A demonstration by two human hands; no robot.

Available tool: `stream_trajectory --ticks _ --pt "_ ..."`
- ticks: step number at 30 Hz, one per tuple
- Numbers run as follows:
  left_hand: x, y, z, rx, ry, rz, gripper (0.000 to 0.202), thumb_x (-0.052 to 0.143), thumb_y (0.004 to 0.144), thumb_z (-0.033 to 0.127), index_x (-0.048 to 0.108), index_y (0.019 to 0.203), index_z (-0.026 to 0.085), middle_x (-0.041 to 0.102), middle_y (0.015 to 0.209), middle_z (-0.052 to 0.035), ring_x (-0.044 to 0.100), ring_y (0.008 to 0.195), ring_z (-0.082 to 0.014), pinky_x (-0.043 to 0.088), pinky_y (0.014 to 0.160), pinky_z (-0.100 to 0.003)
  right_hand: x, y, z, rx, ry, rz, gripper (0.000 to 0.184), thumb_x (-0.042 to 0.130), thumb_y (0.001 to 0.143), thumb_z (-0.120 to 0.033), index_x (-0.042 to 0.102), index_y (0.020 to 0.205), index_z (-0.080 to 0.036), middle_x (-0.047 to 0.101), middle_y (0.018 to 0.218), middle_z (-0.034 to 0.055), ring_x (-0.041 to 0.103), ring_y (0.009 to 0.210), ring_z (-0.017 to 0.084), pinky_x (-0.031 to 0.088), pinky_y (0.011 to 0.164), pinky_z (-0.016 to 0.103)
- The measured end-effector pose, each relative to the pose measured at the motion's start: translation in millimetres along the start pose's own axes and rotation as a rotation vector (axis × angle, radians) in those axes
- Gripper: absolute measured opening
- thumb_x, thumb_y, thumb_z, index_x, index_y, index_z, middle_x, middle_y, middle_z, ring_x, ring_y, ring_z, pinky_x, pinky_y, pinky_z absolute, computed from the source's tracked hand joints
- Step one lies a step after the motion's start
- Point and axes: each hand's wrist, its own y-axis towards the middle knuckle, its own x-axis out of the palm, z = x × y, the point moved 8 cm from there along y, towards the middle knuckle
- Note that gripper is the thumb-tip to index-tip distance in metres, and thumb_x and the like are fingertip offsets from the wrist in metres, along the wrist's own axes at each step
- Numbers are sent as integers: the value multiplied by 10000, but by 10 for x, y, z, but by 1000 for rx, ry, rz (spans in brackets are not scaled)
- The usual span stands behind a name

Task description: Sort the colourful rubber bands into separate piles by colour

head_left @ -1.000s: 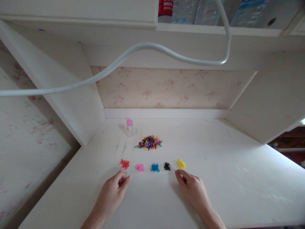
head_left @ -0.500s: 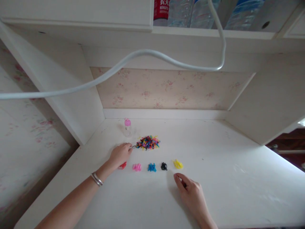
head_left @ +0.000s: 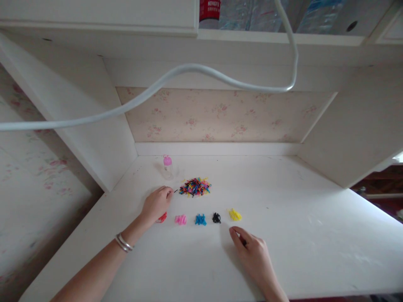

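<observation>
A mixed heap of small coloured bands (head_left: 194, 186) lies mid-desk. In front of it runs a row of sorted little piles: red (head_left: 163, 217), pink (head_left: 180, 219), blue (head_left: 200, 219), black (head_left: 216, 217) and yellow (head_left: 234, 214). My left hand (head_left: 156, 204), a bangle on its wrist, reaches over the red pile to the heap's left edge, its fingertips pinched on a small black band (head_left: 175, 191). My right hand (head_left: 252, 251) rests on the desk just in front of the yellow pile, fingers curled round something dark I cannot make out.
A small clear bottle with a pink cap (head_left: 167, 166) stands behind the heap to the left. The white desk (head_left: 302, 218) is walled by side panels and a floral back wall. A white cable (head_left: 189, 69) hangs across overhead, with bottles on the shelf above.
My left hand has gone from the desk's front, near the red pile, forward to the heap's left edge and closed on a black band. The right hand has barely moved.
</observation>
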Motion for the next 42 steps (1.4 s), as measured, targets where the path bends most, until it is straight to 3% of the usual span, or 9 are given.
stream_trajectory --ticks 5,10,15,31,42 --pt "-117 -388 480 85 -55 3 231 398 913 297 622 910 240 686 922 -8 626 795 -138 412 714 -229 12 16 10 -2 13 -7 391 418 873 -508 704 892 -242 614 575 -9 535 501 122 381 559 201" --pt "126 -664 1087 166 -76 -89 245 381 924 290 616 893 224 679 879 -26 643 776 -156 428 668 -245 10 16 -3 -1 6 -6 382 421 870 -503 704 884 -246 608 561 -18 530 492 119 378 550 199" --pt "369 -638 1402 169 11 -116 234 369 920 224 599 876 211 657 839 -35 653 708 -184 451 599 -271 1 3 -28 -5 18 -13 383 411 879 -494 701 879 -244 618 565 -17 534 491 116 380 545 196" --pt "541 -624 1630 155 64 -121 263 348 918 199 609 920 171 627 821 -104 655 729 -223 487 587 -307 -7 1 -69 -46 39 -44 456 368 891 -508 710 897 -207 677 638 35 559 512 131 406 538 202" --pt "428 -646 1563 120 -23 -108 243 399 904 305 615 910 194 638 885 -85 652 730 -203 467 609 -294 2 0 -96 -64 23 -65 441 368 899 -502 702 912 -214 681 659 28 572 536 130 404 563 197"
